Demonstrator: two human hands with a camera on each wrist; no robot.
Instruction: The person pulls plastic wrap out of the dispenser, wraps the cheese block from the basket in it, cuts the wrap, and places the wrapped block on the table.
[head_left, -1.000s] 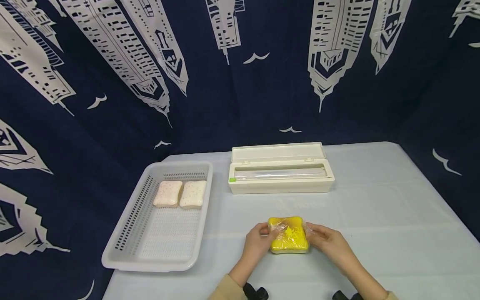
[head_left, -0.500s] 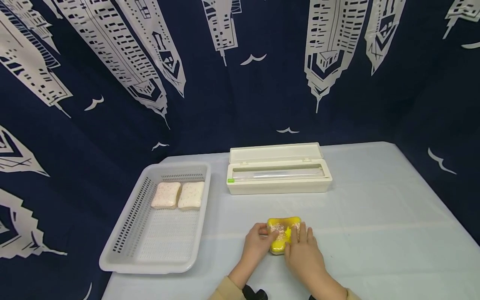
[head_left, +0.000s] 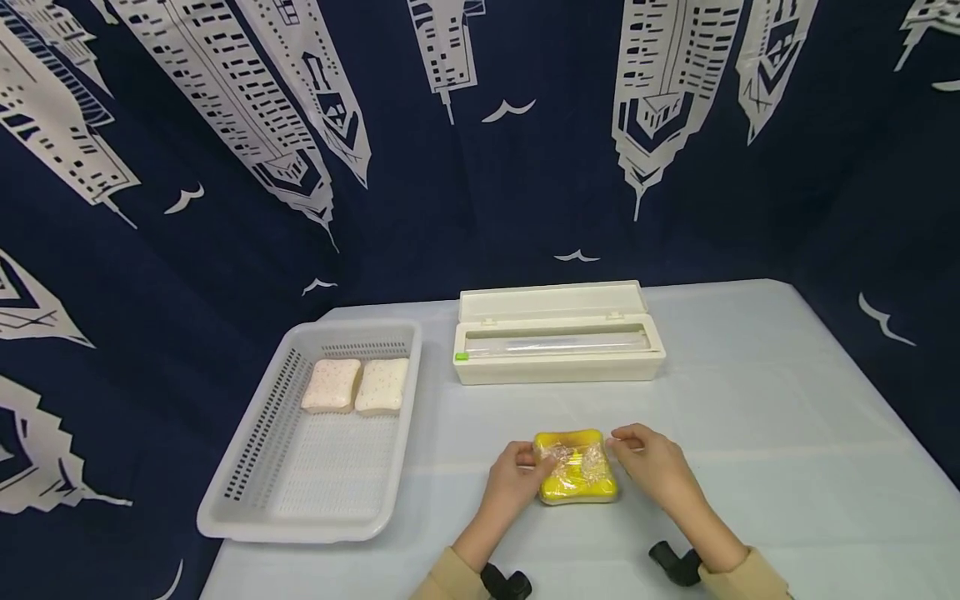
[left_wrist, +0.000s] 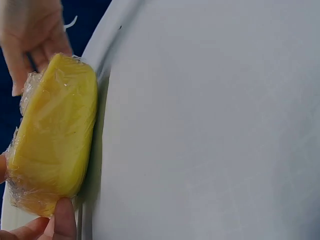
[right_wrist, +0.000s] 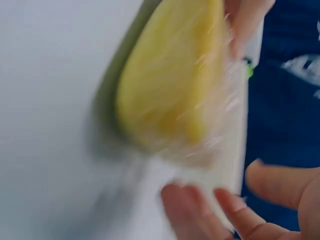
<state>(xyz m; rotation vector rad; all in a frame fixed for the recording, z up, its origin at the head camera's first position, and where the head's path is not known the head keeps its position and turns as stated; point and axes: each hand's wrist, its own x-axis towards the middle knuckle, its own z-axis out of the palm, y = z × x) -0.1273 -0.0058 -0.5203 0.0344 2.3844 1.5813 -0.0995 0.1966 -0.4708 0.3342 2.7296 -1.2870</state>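
The block [head_left: 577, 468] is yellow, its glary top perhaps brownish, and the backdrop [head_left: 487, 200] navy with white skyline patterning.

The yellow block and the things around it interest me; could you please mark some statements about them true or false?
1. The left hand holds the yellow block. True.
2. The yellow block is bare, with nothing around it. False: clear film covers it.
3. Two pale blocks lie in the basket. True.
4. The long box is shut. False: the lid of the long box is open.
5. The right hand is inside the basket. False: the right hand is beside the yellow block.
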